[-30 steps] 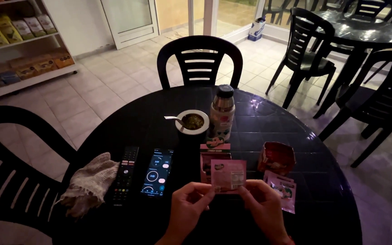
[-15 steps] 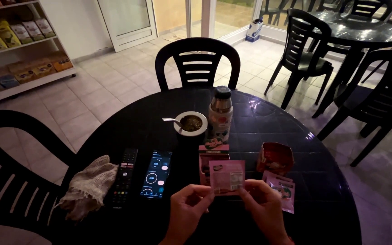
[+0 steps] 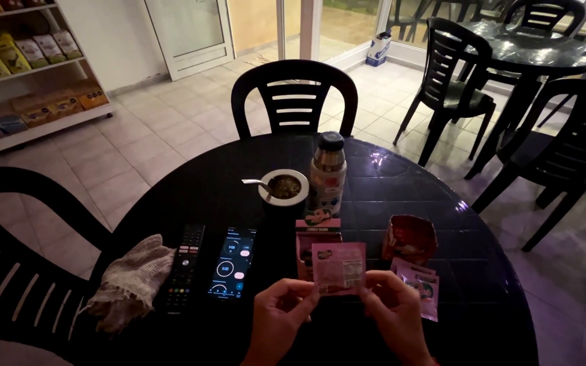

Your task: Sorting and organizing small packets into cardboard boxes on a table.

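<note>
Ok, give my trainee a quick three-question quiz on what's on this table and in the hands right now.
1. True or false: both the left hand and the right hand grip the pink sachet.
2. Which lies nearer the cloth: A) the remote control, B) the phone?
3. What stands directly right of the white bowl on the black table?

Key: 1 true. 2 A. 3 the flask.

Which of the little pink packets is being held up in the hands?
The pink sachet pinched between the left hand and right hand. The other pink sachets lie flat on the black table, right of the hands, untouched.
</note>
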